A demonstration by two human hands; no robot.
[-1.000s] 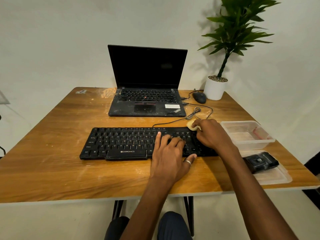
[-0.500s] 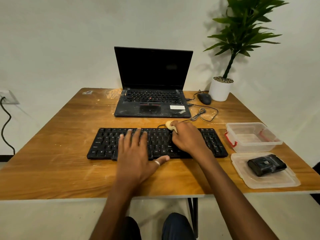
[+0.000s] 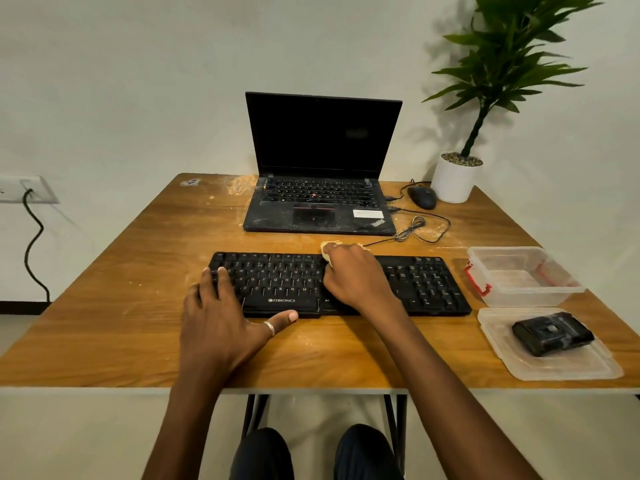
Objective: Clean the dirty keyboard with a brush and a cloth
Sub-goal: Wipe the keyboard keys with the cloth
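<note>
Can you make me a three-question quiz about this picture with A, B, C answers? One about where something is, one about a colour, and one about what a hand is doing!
1. Where is the mouse? A on the floor; B beside the pot; C on a chair.
2. What colour is the pot? A red; B blue; C white.
3. What is the right hand doing? A gripping a cloth on the keyboard; B lying flat and empty; C waving in the air.

Answers: 1 B, the mouse sits right next to the pot. 2 C, the pot is plain white. 3 A, its fingers curl round the pale cloth over the keys.
</note>
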